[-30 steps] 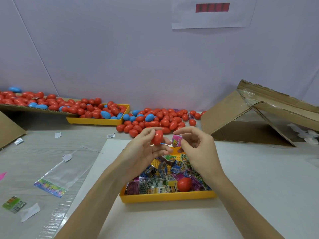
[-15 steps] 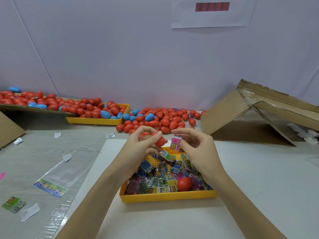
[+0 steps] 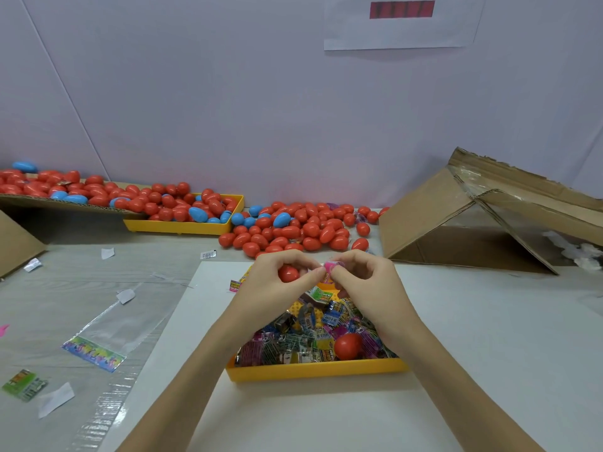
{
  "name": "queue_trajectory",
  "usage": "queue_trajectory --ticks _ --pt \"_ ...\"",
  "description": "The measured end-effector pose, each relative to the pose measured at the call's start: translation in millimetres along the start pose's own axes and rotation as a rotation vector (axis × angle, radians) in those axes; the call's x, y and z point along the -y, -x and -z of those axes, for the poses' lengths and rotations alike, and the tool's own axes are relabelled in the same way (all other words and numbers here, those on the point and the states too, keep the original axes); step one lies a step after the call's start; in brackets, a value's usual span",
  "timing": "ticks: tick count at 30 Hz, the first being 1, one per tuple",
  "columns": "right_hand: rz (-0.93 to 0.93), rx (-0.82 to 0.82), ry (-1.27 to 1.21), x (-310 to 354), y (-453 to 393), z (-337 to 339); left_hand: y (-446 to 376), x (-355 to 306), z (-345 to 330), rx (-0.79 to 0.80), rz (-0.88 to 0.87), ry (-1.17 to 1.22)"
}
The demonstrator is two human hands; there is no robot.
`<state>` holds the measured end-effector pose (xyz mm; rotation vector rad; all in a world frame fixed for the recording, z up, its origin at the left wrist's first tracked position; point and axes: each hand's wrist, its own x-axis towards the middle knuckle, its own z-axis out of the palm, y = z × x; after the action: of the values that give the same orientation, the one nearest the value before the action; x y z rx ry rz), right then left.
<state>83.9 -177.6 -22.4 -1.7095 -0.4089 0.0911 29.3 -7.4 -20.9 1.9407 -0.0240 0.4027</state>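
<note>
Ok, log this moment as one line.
left hand: holds red egg | right hand: pinches pink packet | position: both over yellow tray

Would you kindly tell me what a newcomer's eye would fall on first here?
First, the heap of red and blue eggs along the back wall, spilling off a far yellow tray. Next, at the centre, the left hand grips a red egg while the right hand pinches a small pink packet just beside it. Below them a near yellow tray holds colourful packets and a loose red egg.
</note>
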Motion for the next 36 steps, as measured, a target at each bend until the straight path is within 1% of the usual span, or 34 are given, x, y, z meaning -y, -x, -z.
queue_trajectory --ticks 2,6,10,11,13,15,17,19,20,22,23,25,26,27,29,31,36 --pt "-0.045 0.031 -0.042 2.1 0.5 0.0 -0.1 1.3 1.9 0.011 0.065 0.087" --pt "-0.172 0.120 -0.195 8.0 0.4 2.2 -1.4 0.1 4.9 0.118 0.165 0.391" --pt "-0.351 0.334 -0.501 18.2 0.0 6.3 -4.8 -0.4 3.1 0.175 0.203 0.575" --pt "-0.389 0.386 -0.590 20.9 0.4 7.2 -5.5 0.5 3.2 0.174 0.210 0.593" --pt "-0.424 0.438 -0.724 23.2 0.1 9.6 -6.8 2.1 3.6 0.159 0.204 0.596" --pt "-0.432 0.450 -0.813 23.2 0.0 10.2 -6.5 2.9 4.0 0.153 0.187 0.602" --pt "-0.405 0.408 -0.833 20.9 0.3 8.2 -6.4 3.4 3.4 0.154 0.166 0.564" --pt "-0.333 0.303 -0.792 18.4 0.5 5.0 -6.2 3.6 0.2 0.145 0.152 0.476" --pt "-0.281 0.244 -0.750 16.9 0.5 3.9 -6.7 4.7 -1.5 0.137 0.169 0.471" --pt "-0.146 0.111 -0.554 15.6 1.2 3.9 -6.7 4.7 -2.6 0.129 0.230 0.540" --pt "-0.080 0.048 -0.421 15.9 1.5 5.3 -5.4 5.1 -1.6 0.129 0.220 0.516" --pt "0.018 -0.034 -0.213 14.8 1.0 10.0 -1.2 5.1 2.6 0.135 0.099 0.256" --pt "0.069 -0.029 -0.145 14.5 0.5 12.4 0.2 5.2 4.4 0.134 0.025 0.132" --pt "0.132 0.001 -0.064 14.2 -0.2 14.3 1.4 4.3 6.0 0.125 -0.038 0.057" --pt "0.259 0.057 0.128 11.5 -1.4 15.2 1.5 0.1 7.0 0.106 -0.118 0.016" --pt "0.342 0.066 0.256 9.1 -2.2 14.8 1.4 -4.2 7.7 0.099 -0.146 0.017" --pt "0.512 0.042 0.458 4.9 -2.3 16.1 1.2 -3.2 7.9 0.093 -0.141 0.021"
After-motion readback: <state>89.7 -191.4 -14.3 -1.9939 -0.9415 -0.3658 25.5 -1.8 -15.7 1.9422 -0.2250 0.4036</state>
